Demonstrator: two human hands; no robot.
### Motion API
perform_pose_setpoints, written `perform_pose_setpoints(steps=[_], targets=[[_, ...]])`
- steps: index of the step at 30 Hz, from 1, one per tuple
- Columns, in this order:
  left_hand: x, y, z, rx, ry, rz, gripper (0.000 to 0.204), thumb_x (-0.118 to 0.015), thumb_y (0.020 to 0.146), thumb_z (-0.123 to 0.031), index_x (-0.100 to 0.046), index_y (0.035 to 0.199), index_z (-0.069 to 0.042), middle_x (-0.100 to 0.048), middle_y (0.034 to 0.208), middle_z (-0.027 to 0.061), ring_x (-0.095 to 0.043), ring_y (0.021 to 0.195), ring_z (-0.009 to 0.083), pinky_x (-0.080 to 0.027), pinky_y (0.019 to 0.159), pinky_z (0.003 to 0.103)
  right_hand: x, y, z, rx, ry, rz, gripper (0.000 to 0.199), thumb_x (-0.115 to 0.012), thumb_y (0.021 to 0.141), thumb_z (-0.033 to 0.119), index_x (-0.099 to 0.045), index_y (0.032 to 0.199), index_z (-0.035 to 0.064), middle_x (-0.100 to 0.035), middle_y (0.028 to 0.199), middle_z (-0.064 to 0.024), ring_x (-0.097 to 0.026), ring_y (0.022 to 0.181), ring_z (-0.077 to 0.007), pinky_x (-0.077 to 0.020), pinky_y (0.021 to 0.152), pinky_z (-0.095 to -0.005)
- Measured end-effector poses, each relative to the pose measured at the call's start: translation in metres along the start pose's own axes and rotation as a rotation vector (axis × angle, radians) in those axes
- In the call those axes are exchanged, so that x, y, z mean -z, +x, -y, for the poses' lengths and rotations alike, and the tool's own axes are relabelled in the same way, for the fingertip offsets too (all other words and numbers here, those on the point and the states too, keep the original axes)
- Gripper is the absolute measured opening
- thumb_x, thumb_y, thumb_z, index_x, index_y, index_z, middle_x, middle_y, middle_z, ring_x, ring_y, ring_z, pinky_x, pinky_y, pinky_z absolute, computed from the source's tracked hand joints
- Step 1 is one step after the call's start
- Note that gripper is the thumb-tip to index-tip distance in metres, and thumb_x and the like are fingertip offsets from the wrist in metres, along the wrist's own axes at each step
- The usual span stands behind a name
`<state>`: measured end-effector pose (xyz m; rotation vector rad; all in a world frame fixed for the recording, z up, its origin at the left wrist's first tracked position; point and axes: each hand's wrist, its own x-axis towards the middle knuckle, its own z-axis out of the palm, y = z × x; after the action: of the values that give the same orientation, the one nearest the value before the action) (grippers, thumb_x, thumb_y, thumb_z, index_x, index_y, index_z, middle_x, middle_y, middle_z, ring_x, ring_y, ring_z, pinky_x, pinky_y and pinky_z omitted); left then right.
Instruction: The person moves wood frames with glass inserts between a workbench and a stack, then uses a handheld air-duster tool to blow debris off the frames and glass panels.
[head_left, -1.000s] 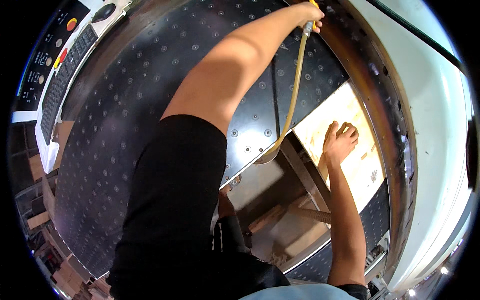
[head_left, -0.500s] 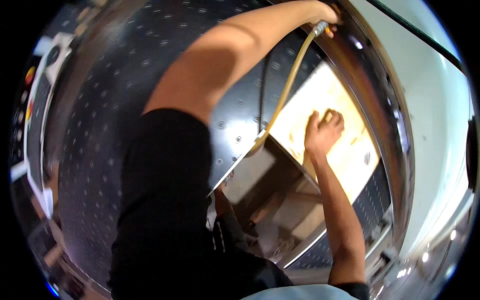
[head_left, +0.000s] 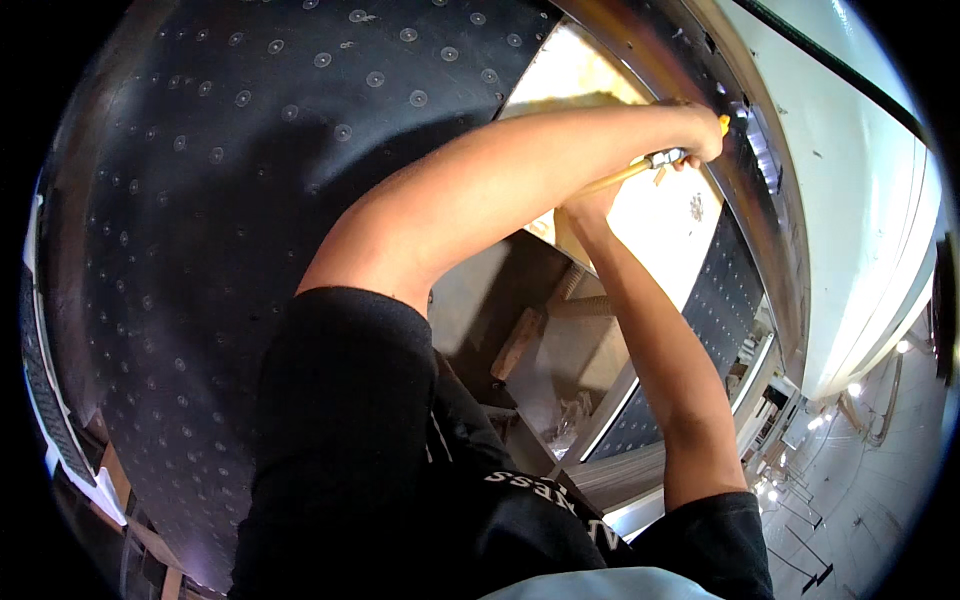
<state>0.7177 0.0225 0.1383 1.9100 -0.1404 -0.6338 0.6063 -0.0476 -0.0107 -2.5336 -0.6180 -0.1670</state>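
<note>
My left arm reaches across to the right. At its end my left hand (head_left: 700,132) is closed around a yellow-tipped air gun (head_left: 725,125), most of it hidden in the fist. A metal coupling joins it to a yellowish hose (head_left: 618,180), which passes under my left forearm. Below the hand lies a pale wooden panel (head_left: 672,235), brightly lit, alongside the dark metal rail. My right hand (head_left: 588,205) is over the panel's near left part. My left forearm covers its fingers, so what they do is hidden.
A black tabletop (head_left: 220,240) with round studs stretches across the left; another studded section (head_left: 728,280) lies right of the panel. A brown metal rail (head_left: 745,160) and a large pale machine housing (head_left: 850,230) border the right. Between the table sections a gap shows the floor.
My left hand, with the air gun, has come nearer and right, now over the panel by the rail. My right hand, fingers visible before, is now behind my left forearm. The view has shifted.
</note>
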Motion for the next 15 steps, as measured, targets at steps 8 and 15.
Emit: perform_pose_setpoints(steps=[8,15], targets=[[-0.001,-0.075,0.042,-0.063,0.375,-0.358,0.043,-0.078,0.080,-0.015,-0.075,0.120,0.000,-0.072,0.122,0.0217,-0.068,0.118,0.0357,-0.053,0.094,0.046,0.001,0.006,-0.003,0.068,-0.276,-0.113,0.061,-0.058,0.088,0.037,-0.056,0.136,-0.0010,-0.053,0.141,-0.0278,-0.034,0.140,-0.0484,-0.0269,0.116,-0.0587],[0.015,-0.139,0.068,0.052,0.424,-0.355,0.033,-0.075,0.075,-0.012,-0.080,0.107,-0.003,-0.077,0.102,0.0210,-0.076,0.094,0.0334,-0.059,0.081,0.051,-0.005,0.003,-0.009,0.095,-0.333,-0.091,0.044,-0.059,0.084,0.030,-0.066,0.119,0.0044,-0.062,0.128,-0.0216,-0.051,0.124,-0.0396,-0.0401,0.105,-0.0491]])
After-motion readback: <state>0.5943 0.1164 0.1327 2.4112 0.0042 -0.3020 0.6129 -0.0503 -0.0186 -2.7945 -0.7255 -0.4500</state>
